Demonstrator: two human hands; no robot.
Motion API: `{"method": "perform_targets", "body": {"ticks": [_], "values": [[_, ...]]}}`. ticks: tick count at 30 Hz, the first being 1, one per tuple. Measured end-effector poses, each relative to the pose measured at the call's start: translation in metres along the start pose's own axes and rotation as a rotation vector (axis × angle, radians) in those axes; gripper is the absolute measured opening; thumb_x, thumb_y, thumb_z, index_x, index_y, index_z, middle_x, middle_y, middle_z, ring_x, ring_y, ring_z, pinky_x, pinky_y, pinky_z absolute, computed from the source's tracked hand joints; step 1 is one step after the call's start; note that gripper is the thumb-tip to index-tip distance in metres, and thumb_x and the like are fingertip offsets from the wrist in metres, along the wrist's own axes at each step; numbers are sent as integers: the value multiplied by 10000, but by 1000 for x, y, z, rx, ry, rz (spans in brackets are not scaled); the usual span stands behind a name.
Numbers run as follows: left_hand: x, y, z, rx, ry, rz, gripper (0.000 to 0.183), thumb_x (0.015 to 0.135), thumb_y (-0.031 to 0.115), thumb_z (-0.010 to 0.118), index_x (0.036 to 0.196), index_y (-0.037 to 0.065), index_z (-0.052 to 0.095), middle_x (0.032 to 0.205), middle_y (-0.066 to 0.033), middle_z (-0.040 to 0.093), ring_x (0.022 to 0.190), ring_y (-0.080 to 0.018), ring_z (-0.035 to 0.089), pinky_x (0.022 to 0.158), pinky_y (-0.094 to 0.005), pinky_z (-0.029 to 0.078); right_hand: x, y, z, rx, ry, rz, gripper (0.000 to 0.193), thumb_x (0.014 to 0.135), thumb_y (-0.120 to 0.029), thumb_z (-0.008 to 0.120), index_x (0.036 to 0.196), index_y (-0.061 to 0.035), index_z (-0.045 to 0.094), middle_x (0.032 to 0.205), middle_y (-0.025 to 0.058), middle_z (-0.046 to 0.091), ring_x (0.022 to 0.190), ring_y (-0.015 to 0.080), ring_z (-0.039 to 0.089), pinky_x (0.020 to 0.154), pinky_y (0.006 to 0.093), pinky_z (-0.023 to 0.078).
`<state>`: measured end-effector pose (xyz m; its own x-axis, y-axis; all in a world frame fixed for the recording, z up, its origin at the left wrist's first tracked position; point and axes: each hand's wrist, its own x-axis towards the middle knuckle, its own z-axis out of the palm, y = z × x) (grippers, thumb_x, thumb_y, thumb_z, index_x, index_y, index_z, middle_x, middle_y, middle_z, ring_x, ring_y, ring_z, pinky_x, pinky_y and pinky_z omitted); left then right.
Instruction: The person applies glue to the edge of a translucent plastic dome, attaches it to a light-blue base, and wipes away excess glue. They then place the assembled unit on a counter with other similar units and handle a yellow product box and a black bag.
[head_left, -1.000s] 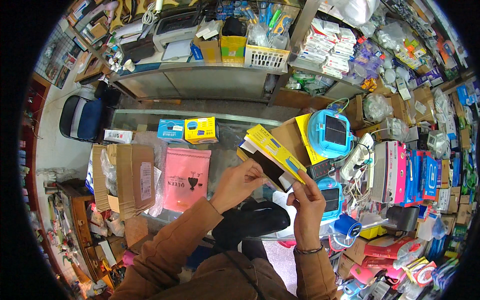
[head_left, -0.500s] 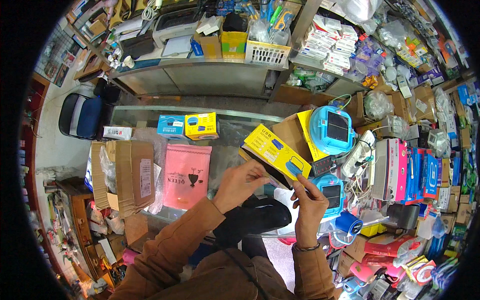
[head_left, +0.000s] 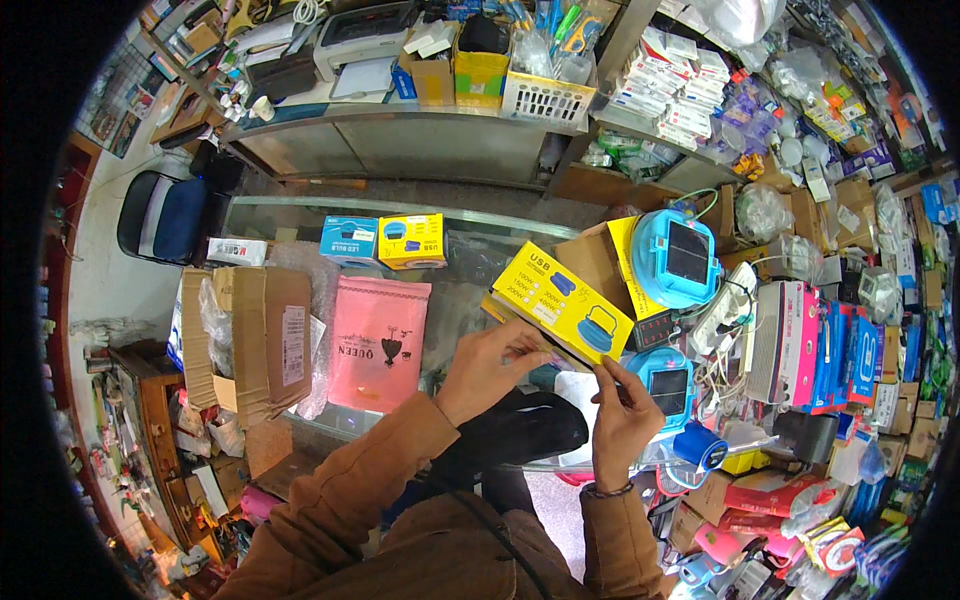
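Observation:
A yellow cardboard box (head_left: 555, 295) with a lamp printed on it lies slanted over the glass counter in front of me. My right hand (head_left: 625, 405) pinches its near right corner between thumb and fingers. Along the box's near edge is my left hand (head_left: 495, 370), its thumb and fingertips pressed together; whatever they hold is too small to make out. Right behind the box stands a blue solar lamp (head_left: 675, 260) against a yellow cardboard panel (head_left: 628, 265). A second blue solar lamp (head_left: 665, 390) sits just beyond my right hand.
A pink mailing bag (head_left: 380, 345) and an opened brown carton (head_left: 270, 345) occupy the counter's left. Two small boxes, blue (head_left: 349, 240) and yellow (head_left: 411, 240), stand at its far side. White power strips (head_left: 725, 305) with tangled cables and stacked goods crowd the right.
The yellow box's near side, which showed a dark opening, now looks more closed. Both hands stay at its near edge. The whole view has shifted slightly.

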<state>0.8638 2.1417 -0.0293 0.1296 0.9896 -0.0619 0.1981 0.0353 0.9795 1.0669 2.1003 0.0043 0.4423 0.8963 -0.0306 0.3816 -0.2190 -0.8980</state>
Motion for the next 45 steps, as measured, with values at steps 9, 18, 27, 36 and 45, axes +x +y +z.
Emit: {"method": "perform_targets", "body": {"ticks": [9, 18, 27, 36, 45], "values": [[-1, 1, 0, -27, -18, -16, 218, 986, 86, 868, 1124, -26, 743, 1107, -145, 845, 990, -250, 850, 867, -353, 681, -3, 7, 4, -137, 59, -317, 152, 920, 27, 901, 1067, 10, 868, 972, 119, 819, 823, 164, 741, 684, 281, 559], [-4, -11, -34, -146, 326, -173, 250, 1001, 69, 837, 1234, -4, 781, 1060, -90, 765, 921, -192, 763, 833, -311, 626, -5, 13, 3, -134, 30, -385, 162, 894, 54, 902, 1043, 5, 859, 948, 138, 806, 850, 227, 764, 741, 332, 587], [33, -35, -59, -101, 175, 77, 284, 933, -8, 863, 1210, -10, 803, 1184, -76, 715, 1042, -174, 739, 861, -298, 604, -9, 15, 4, -122, 6, -405, 175, 885, 54, 907, 1043, 1, 853, 941, 145, 797, 846, 274, 772, 768, 355, 593], [39, -41, -72, -182, 65, 86, 140, 978, -80, 801, 1116, -56, 799, 1173, -93, 714, 1052, -175, 746, 816, -285, 625, -9, 15, 2, -115, -10, -408, 177, 891, 51, 907, 1052, 3, 854, 953, 146, 798, 857, 269, 772, 778, 350, 592], [34, -28, -65, -291, 163, -211, 116, 1012, 73, 845, 1072, -7, 784, 1061, -83, 783, 893, -136, 758, 737, -276, 634, -6, 20, -5, -181, -62, -424, 171, 888, 26, 915, 1046, -15, 863, 950, 132, 753, 876, 258, 751, 774, 348, 586]]}}
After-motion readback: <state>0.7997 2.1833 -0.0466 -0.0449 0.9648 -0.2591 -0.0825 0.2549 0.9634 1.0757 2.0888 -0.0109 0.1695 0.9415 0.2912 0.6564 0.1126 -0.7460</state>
